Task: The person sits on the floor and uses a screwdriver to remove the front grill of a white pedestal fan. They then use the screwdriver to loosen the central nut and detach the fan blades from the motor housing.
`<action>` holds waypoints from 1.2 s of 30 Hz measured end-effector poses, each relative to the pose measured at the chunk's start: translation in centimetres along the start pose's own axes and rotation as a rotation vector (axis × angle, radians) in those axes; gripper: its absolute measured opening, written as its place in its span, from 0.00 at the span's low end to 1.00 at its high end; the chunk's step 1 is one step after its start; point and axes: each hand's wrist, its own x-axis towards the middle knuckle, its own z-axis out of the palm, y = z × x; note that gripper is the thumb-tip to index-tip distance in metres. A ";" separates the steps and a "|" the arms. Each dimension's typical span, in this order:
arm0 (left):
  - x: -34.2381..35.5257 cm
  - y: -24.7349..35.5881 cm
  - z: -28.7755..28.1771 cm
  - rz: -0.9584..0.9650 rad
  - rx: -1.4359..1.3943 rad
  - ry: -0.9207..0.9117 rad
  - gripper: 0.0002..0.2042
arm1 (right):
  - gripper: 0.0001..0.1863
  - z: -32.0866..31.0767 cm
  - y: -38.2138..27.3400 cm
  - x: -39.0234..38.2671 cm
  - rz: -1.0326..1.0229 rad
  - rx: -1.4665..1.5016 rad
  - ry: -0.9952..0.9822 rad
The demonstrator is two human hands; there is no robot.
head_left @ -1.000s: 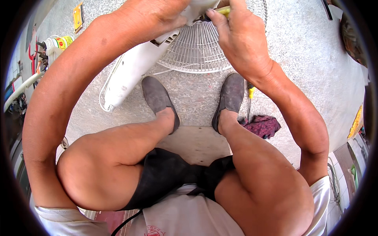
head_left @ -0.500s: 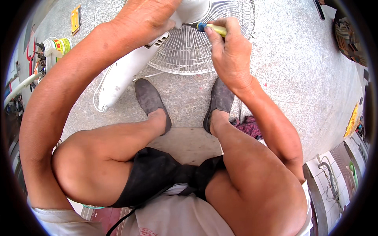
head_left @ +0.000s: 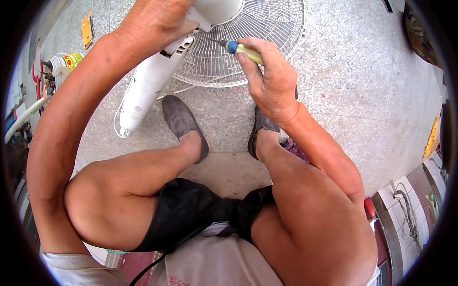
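Left hand [head_left: 152,21] is clamped over the white fan [head_left: 157,71] lying on the concrete floor [head_left: 353,86]. Right hand [head_left: 269,78] has its fingers wrapped around a yellow screwdriver [head_left: 241,47], tip poking in beside the wire grille [head_left: 248,43].

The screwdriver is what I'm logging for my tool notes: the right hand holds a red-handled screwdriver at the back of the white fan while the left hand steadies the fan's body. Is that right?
Not quite: the screwdriver has a yellow handle with a blue collar, not a red one. The head view shows the right hand holding it at the back of the white fan, and the left hand steadying the fan's body.
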 end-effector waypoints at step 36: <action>1.3 -0.4 -1.0 0.018 0.086 -0.069 0.59 | 0.68 6.5 3.1 5.3 0.359 -0.346 -0.145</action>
